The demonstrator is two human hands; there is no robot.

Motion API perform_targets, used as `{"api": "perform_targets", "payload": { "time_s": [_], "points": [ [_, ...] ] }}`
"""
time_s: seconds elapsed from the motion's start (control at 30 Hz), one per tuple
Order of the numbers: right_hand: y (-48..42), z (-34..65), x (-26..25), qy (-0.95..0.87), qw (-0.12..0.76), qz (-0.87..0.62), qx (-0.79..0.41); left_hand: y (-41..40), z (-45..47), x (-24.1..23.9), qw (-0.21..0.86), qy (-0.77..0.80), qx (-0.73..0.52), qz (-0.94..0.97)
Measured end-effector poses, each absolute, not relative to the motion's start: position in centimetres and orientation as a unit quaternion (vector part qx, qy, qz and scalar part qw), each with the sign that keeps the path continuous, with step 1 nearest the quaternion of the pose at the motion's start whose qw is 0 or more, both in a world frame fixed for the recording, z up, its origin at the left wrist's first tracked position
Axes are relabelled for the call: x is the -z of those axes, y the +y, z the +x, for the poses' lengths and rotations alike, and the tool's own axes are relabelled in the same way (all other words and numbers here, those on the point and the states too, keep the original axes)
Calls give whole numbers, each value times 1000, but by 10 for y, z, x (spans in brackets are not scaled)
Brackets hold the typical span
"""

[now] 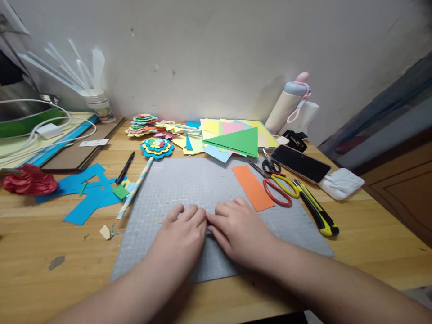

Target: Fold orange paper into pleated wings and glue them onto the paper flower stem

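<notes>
1. A wooden table (364, 225) fills the lower frame, running back to a pale wall
2. A grey cutting mat (189, 184) lies at the centre of the frame, and both hands rest on its near part
3. The left hand (180, 234) lies palm down just left of centre, fingers curled; whether it grips anything I cannot tell
4. The right hand (238, 229) lies beside it, fingertips touching the left; what sits beneath is hidden
5. A heap of coloured paper (229, 135) with a green triangle on top sits beyond the mat, upper centre
6. Blue paper scraps (84, 193) spread at left
7. A phone (300, 163) lies right of centre
8. An orange strip (253, 186) rests on the mat, just beyond the right hand
9. Red-and-yellow scissors (278, 184) and a yellow knife (317, 211) lie beside it
</notes>
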State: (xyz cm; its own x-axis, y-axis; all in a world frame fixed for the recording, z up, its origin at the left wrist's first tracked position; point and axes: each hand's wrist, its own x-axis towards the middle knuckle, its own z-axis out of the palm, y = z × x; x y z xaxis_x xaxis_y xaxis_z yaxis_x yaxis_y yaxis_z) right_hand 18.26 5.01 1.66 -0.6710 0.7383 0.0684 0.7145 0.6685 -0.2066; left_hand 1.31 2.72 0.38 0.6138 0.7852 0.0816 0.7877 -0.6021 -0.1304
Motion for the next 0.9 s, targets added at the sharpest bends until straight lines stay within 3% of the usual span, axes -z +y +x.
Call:
{"api": "perform_targets", "payload": {
  "time_s": [0.23, 0.73, 0.83, 0.9],
  "points": [
    [48, 181, -21, -889, -36, -452, -64, 25, 7, -16, 36, -509, -5, -860],
    [57, 202, -29, -837, -146, -528, -14, 31, 3, -25, -27, -530, -2, -847],
    [58, 204, -33, -837, -117, -534, -6, 33, 5, -23, -36, -532, 10, -846],
    [58, 202, -36, -844, -39, -535, 11, 34, 6, -22, -42, -534, 19, -844]
  ]
}}
